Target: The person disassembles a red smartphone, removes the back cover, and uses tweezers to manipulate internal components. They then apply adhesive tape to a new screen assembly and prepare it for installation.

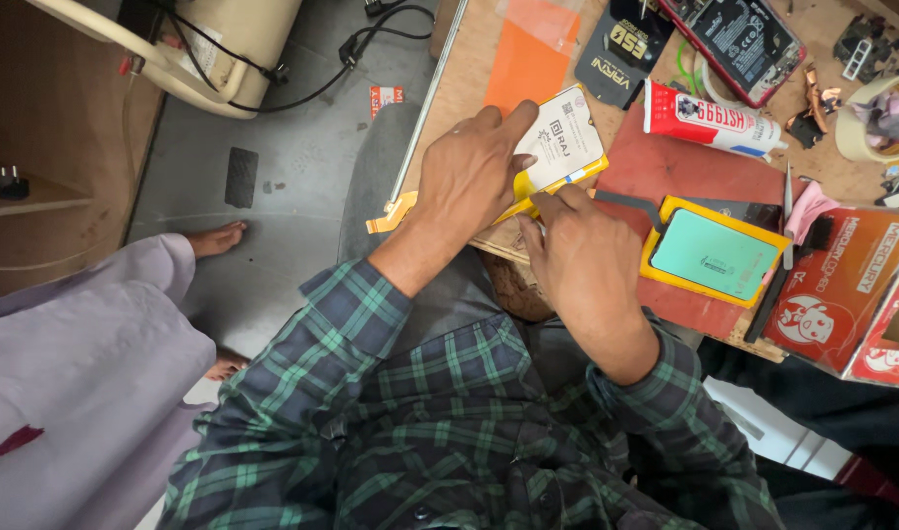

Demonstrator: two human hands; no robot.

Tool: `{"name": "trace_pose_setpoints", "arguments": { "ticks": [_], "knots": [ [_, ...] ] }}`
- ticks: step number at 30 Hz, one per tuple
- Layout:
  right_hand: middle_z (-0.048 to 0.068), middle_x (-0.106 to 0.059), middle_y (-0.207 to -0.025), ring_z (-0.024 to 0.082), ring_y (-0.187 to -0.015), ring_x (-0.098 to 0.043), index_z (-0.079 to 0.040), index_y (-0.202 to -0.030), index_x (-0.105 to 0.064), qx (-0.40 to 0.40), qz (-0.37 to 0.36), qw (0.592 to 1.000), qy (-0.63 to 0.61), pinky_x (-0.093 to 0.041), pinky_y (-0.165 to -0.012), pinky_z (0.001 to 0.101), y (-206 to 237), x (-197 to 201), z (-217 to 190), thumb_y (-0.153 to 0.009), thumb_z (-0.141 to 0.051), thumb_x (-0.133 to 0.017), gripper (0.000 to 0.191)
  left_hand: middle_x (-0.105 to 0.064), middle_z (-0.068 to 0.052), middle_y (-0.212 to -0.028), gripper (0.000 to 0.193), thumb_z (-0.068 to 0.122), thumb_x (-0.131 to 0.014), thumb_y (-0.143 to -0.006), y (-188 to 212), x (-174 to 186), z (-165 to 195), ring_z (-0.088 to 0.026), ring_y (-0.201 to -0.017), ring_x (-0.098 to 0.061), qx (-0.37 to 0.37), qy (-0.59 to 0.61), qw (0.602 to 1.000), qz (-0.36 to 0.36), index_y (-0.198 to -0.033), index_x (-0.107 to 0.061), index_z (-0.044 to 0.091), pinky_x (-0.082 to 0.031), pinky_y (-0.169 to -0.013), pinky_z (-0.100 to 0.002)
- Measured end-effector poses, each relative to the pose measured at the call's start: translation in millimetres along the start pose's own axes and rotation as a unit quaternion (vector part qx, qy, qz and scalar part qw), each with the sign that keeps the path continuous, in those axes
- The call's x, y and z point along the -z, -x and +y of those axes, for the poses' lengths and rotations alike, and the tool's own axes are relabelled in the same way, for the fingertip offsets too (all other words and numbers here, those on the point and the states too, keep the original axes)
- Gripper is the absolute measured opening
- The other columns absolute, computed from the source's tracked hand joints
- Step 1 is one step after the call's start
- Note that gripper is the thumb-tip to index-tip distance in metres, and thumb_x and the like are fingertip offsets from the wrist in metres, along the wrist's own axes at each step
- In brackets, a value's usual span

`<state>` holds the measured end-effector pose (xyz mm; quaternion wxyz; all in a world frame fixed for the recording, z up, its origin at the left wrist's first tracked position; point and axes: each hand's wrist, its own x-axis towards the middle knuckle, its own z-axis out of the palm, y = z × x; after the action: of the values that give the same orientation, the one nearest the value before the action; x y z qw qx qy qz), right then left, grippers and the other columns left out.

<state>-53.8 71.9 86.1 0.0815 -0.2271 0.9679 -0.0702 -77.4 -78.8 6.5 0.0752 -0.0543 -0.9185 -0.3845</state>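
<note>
Head view: the left hand (pixel 469 182) lies flat over a white flat pack (pixel 559 142) with a yellow edge, its fingers pressing the top of the pack near the front edge of the wooden surface (pixel 459 83). The hand's grip is not closed around the pack; it presses down with fingers stretched. The right hand (pixel 582 260) touches the pack's near edge, its fingertips pinched at the yellow rim; what, if anything, is caught between them cannot be told. The pack sits partly on a red mat (pixel 665 167) and partly over the front edge of the surface.

Just right of the hands, on the red mat, lies a phone in a yellow case (pixel 714 255), its pale green back up. Beyond it a white and red tube (pixel 713 120) lies on its side. At the right edge stands a red box (pixel 842 285). An orange sheet (pixel 530 49) lies toward the far edge. Another person in pale purple clothing (pixel 77 373) is at the left, a bare foot (pixel 214 238) on the floor.
</note>
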Motion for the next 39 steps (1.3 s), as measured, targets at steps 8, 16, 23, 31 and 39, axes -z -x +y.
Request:
{"name": "trace_pose_setpoints", "arguments": {
  "ticks": [8,16,23,31,39],
  "knots": [
    [0.012,-0.071,-0.096,0.035,-0.079,-0.07,-0.005,-0.113,-0.074,-0.011,-0.004,0.999,-0.05,-0.054,-0.065,0.046,-6,12,4,-0.089,-0.028,-0.078,0.034,-0.062,-0.012,-0.089,0.042,0.014,-0.073,-0.089,0,5,-4,-0.035,-0.083,-0.067,-0.034,0.02,0.999,-0.004,-0.126,-0.055,0.01,-0.051,-0.067,-0.046],
    [0.014,-0.07,-0.1,0.035,-0.083,-0.069,-0.002,-0.123,-0.071,-0.018,0.008,0.992,-0.121,-0.053,-0.066,0.0446,-3,25,2,-0.089,-0.021,-0.075,0.039,-0.058,-0.013,-0.118,0.052,0.009,-0.074,-0.078,30,37,13,-0.035,-0.114,-0.058,-0.042,0.086,0.995,-0.04,-0.127,-0.058,0.006,-0.05,-0.093,-0.047],
    [0.017,-0.069,-0.106,0.034,-0.087,-0.069,0.002,-0.129,-0.067,0.003,0.014,0.98,-0.2,-0.053,-0.074,0.0412,2,24,9,-0.097,-0.015,-0.068,0.036,-0.053,-0.011,-0.128,0.054,0.022,-0.089,-0.071,40,26,19,-0.034,-0.125,-0.05,-0.025,0.154,0.988,0.003,-0.117,-0.063,0.008,-0.04,-0.105,-0.049],
    [0.014,-0.073,-0.112,0.02,-0.092,-0.073,0.002,-0.13,-0.066,-0.042,0.01,0.932,-0.361,-0.059,-0.084,0.032,-3,25,43,-0.107,0.0,-0.049,0.029,-0.054,-0.008,-0.132,0.018,0.014,-0.085,-0.077,51,3,16,-0.032,-0.129,-0.05,0.01,0.196,0.977,0.081,-0.093,-0.078,0.013,-0.042,-0.109,-0.046],
    [0.009,-0.073,-0.103,0.02,-0.09,-0.072,-0.003,-0.103,-0.074,0.115,0.01,0.955,-0.274,-0.056,-0.079,0.0327,-48,9,60,-0.092,0.001,-0.07,0.012,-0.056,-0.008,-0.131,0.017,0.012,-0.086,-0.075,55,-1,13,-0.036,-0.141,-0.048,-0.007,0.216,0.972,0.095,-0.092,-0.08,0.013,-0.04,-0.116,-0.05]
  ]
}}
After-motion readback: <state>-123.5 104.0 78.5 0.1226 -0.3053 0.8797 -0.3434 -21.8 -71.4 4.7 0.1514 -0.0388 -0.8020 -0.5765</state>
